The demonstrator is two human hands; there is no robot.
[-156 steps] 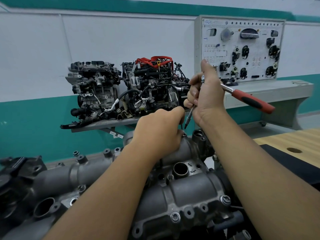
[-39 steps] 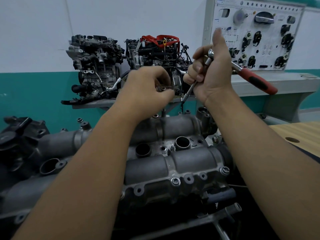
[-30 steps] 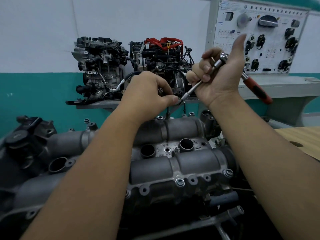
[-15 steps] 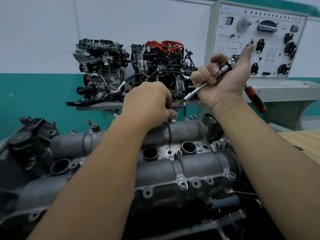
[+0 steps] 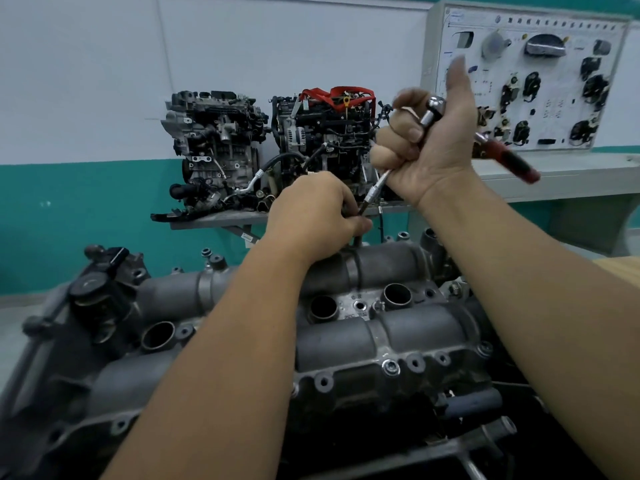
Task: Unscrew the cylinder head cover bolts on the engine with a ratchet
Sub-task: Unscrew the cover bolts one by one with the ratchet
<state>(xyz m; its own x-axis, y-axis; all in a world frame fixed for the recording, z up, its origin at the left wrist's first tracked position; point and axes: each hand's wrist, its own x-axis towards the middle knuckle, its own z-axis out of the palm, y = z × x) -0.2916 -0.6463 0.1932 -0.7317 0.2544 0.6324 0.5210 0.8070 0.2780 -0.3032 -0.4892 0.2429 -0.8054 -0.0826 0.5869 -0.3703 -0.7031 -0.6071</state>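
Observation:
The grey cylinder head cover [image 5: 408, 337] fills the lower half of the view, with a bolt head [image 5: 390, 367] in its near flange. My left hand [image 5: 315, 216] is curled at the cover's far edge, fingertips pinching a bolt [image 5: 356, 241] that stands up from it and is mostly hidden. My right hand [image 5: 429, 157] is raised above the cover and grips the extension bar of the ratchet [image 5: 434, 106], thumb pointing up. The red handle [image 5: 509, 162] sticks out to the right. The bar's tip [image 5: 370, 197] slants down to my left fingertips.
Two display engines [image 5: 214, 150] [image 5: 329, 133] sit on a wall shelf behind the cover. A training panel [image 5: 533, 77] stands on a grey bench at the right. A wooden table corner [image 5: 616, 268] shows at the right edge. Open plug wells [image 5: 396, 296] line the cover's middle.
My left hand has come down from mid-air to the cover's far edge. My right hand keeps the ratchet raised and has brought the bar's tip against the left fingertips.

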